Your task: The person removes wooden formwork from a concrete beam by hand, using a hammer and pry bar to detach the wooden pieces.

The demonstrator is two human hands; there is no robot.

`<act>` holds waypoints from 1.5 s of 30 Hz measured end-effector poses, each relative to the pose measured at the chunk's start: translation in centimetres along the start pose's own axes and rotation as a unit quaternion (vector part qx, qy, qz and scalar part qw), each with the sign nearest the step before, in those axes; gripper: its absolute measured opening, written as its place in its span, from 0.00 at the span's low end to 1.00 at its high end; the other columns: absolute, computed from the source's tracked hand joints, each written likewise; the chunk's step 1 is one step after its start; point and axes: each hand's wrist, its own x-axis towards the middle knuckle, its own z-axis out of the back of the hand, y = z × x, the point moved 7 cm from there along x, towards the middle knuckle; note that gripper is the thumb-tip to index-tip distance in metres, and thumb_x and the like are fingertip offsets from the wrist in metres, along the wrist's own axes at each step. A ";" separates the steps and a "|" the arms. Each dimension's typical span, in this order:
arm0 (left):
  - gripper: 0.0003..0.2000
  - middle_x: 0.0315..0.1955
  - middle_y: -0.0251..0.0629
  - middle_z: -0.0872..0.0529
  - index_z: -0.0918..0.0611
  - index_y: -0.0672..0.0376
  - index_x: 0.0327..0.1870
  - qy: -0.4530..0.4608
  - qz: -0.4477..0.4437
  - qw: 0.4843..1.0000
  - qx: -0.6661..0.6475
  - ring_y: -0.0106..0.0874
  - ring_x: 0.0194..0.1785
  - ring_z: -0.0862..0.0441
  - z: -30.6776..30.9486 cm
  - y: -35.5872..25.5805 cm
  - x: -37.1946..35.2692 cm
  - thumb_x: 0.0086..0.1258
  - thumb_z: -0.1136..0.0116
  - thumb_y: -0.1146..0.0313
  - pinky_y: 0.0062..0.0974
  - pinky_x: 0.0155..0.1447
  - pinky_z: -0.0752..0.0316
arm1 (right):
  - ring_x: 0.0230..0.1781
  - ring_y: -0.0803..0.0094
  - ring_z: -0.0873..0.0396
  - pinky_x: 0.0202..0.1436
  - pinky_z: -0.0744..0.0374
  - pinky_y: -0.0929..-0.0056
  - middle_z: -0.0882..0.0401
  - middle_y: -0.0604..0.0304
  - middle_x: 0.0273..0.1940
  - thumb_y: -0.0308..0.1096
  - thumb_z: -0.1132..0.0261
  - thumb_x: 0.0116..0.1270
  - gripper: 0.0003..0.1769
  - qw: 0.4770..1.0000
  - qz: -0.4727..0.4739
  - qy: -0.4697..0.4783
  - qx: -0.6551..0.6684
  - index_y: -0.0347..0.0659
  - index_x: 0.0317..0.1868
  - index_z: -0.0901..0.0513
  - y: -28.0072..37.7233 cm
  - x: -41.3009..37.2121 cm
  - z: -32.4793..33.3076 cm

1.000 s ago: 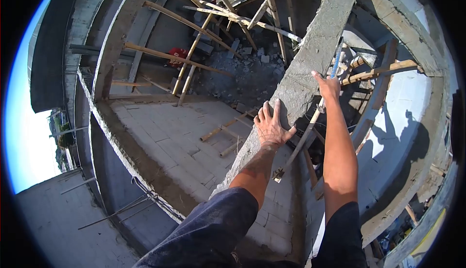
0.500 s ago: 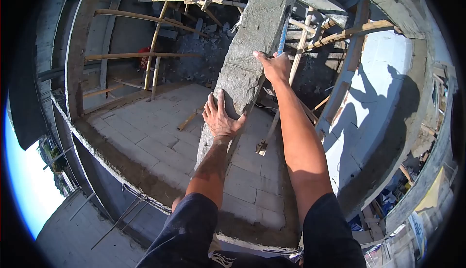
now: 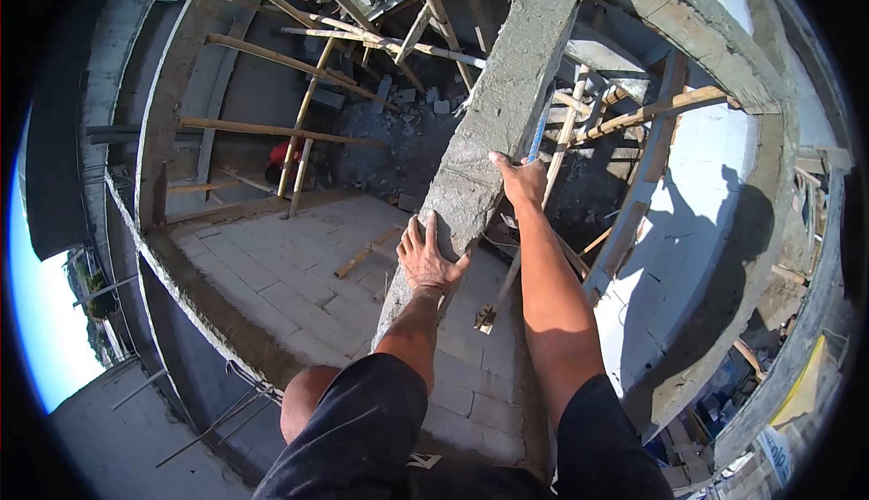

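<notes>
A rough grey concrete beam [image 3: 484,129] slopes up and away through the middle of the head view. My left hand [image 3: 427,257] lies on its near part, fingers spread and palm down. Farther up, my right hand [image 3: 522,181] is closed at the beam's right side, with its thumb along the top edge. A slim blue bar [image 3: 539,131] rises from that fist along the beam's side; its lower end is hidden by the fingers, and its exact kind does not show.
Below lies a pale block surface [image 3: 299,274], with bamboo poles [image 3: 281,129] crossing an open pit to the left. A person in red [image 3: 283,152] is down there. At right, a white wall [image 3: 692,219] carries my shadow. My bent knee [image 3: 306,400] shows at lower left.
The view has shifted, so the beam and both hands sit lower and slightly farther right. More of my left knee shows. Both hands keep about the same places on the beam.
</notes>
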 end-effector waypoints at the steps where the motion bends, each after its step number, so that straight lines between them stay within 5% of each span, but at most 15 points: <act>1: 0.47 0.61 0.49 0.42 0.40 0.51 0.65 0.001 0.002 1.000 -0.011 0.45 0.63 0.43 0.2 -0.2 -0.1 0.37 0.35 0.47 0.43 0.64 0.47 | 0.43 0.51 0.22 0.46 0.24 0.61 0.23 0.42 0.42 0.59 0.28 0.42 0.41 1.000 0.018 -0.005 -0.004 0.29 0.44 0.26 -0.5 0.3 -0.3; 4: 0.46 0.60 0.48 0.42 0.40 0.50 0.65 0.003 0.008 1.000 -0.030 0.44 0.63 0.44 0.5 -0.4 0.1 0.39 0.36 0.47 0.42 0.64 0.48 | 0.37 0.53 0.21 0.43 0.24 0.63 0.21 0.44 0.34 0.55 0.29 0.46 0.35 0.998 0.068 0.019 0.004 0.27 0.37 0.27 -1.6 -0.4 1.3; 9: 0.46 0.61 0.48 0.42 0.41 0.49 0.65 -0.009 0.004 1.000 -0.020 0.44 0.64 0.44 0.5 -0.5 0.2 0.40 0.37 0.45 0.42 0.64 0.48 | 0.38 0.59 0.19 0.42 0.24 0.68 0.21 0.45 0.38 0.45 0.29 0.51 0.29 0.987 0.113 -0.074 0.090 0.28 0.39 0.28 -7.7 -10.4 6.3; 14: 0.45 0.60 0.48 0.40 0.37 0.53 0.62 -0.027 0.021 0.999 -0.039 0.43 0.64 0.45 -0.9 0.0 1.6 0.40 0.39 0.38 0.45 0.65 0.52 | 0.33 0.70 0.22 0.37 0.25 0.74 0.22 0.51 0.34 0.36 0.29 0.52 0.20 0.986 -0.080 -0.118 0.091 0.31 0.36 0.27 -16.5 -23.0 6.8; 17: 0.45 0.61 0.51 0.43 0.35 0.58 0.57 -0.206 0.051 0.973 -0.092 0.45 0.67 0.51 2.0 -3.9 5.6 0.40 0.39 0.36 0.54 0.67 0.60 | 0.33 0.72 0.22 0.37 0.25 0.76 0.23 0.52 0.35 0.34 0.28 0.51 0.19 0.970 -0.156 -0.100 0.154 0.31 0.34 0.28 -20.4 -28.2 2.7; 19: 0.51 0.64 0.52 0.48 0.43 0.54 0.65 -0.106 0.007 0.986 -0.132 0.46 0.70 0.54 2.6 -8.3 10.0 0.39 0.37 0.36 0.57 0.67 0.59 | 0.33 0.65 0.21 0.39 0.25 0.68 0.22 0.52 0.32 0.44 0.25 0.46 0.27 0.951 -0.177 -0.114 0.225 0.32 0.36 0.26 -20.7 -29.9 -1.0; 21: 0.59 0.68 0.51 0.58 0.57 0.46 0.70 0.090 0.027 0.995 -0.030 0.47 0.71 0.61 0.4 -10.8 12.0 0.38 0.36 0.34 0.61 0.65 0.57 | 0.39 0.69 0.21 0.40 0.24 0.74 0.21 0.48 0.38 0.44 0.25 0.47 0.30 0.954 -0.201 -0.044 0.220 0.27 0.38 0.29 -17.1 -30.0 -3.1; 24: 0.64 0.68 0.51 0.66 0.70 0.43 0.68 0.088 0.037 0.992 0.080 0.48 0.71 0.62 -1.0 -11.2 12.0 0.38 0.33 0.38 0.63 0.63 0.53 | 0.36 0.58 0.21 0.39 0.24 0.66 0.23 0.45 0.38 0.56 0.26 0.42 0.38 0.979 -0.163 -0.030 0.119 0.27 0.38 0.28 -13.1 -28.2 -6.5; 26: 0.60 0.68 0.52 0.65 0.69 0.41 0.69 0.045 0.031 0.996 0.070 0.48 0.71 0.61 -2.3 -10.4 12.8 0.42 0.34 0.42 0.63 0.61 0.51 | 0.32 0.51 0.24 0.36 0.27 0.58 0.25 0.45 0.32 0.58 0.27 0.41 0.38 0.991 -0.069 -0.105 0.041 0.30 0.35 0.28 -10.2 -26.7 -7.2; 28: 0.59 0.68 0.54 0.63 0.68 0.39 0.69 0.036 0.026 0.996 0.079 0.48 0.70 0.58 -2.2 -9.8 13.2 0.42 0.35 0.41 0.62 0.60 0.51 | 0.35 0.51 0.24 0.38 0.28 0.59 0.25 0.45 0.31 0.57 0.27 0.41 0.36 0.988 -0.141 -0.020 0.059 0.33 0.35 0.28 -8.9 -26.0 -7.0; 35: 0.56 0.65 0.55 0.55 0.63 0.33 0.69 0.076 0.012 0.991 0.110 0.47 0.64 0.48 -1.6 -10.3 13.9 0.41 0.40 0.36 0.55 0.55 0.46 | 0.34 0.51 0.23 0.36 0.28 0.60 0.23 0.47 0.30 0.54 0.27 0.39 0.32 0.984 -0.165 -0.045 0.053 0.35 0.34 0.26 -10.9 -24.7 -7.4; 45: 0.56 0.61 0.58 0.49 0.62 0.34 0.69 -0.021 0.025 0.999 0.017 0.47 0.58 0.43 -10.0 -7.2 19.0 0.41 0.36 0.38 0.50 0.51 0.43 | 0.35 0.54 0.23 0.37 0.28 0.62 0.23 0.47 0.30 0.52 0.25 0.40 0.31 0.985 -0.161 -0.042 0.054 0.35 0.35 0.25 -10.6 -24.8 -6.7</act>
